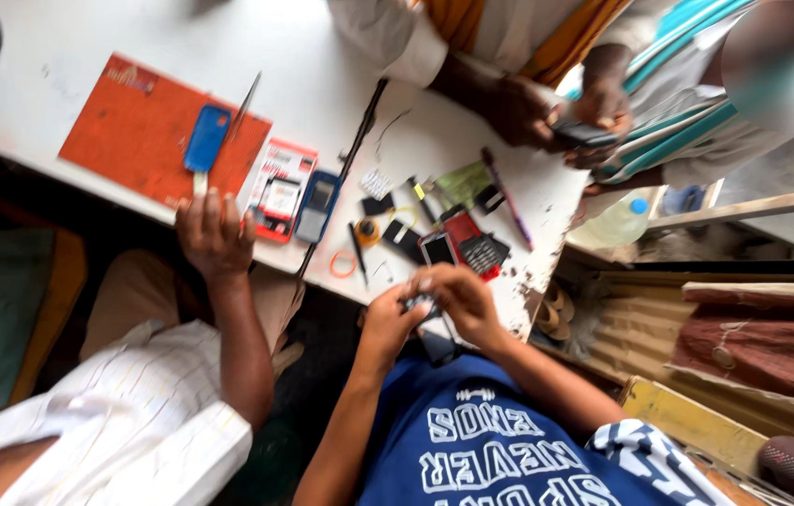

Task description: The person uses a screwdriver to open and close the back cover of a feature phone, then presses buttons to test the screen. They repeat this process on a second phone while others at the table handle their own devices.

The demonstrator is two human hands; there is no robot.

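Both hands [430, 314] — small part [420, 302] half-hidden

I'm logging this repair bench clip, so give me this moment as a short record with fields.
Setting: white table strewn with phone parts
Left hand: grips a small grey part
Right hand: pinches the same part from the other side
Nearby: red-and-black phone, orange ring
Others: co-worker's hand rests at the table edge by an orange mat; another person's hands hold a dark phone
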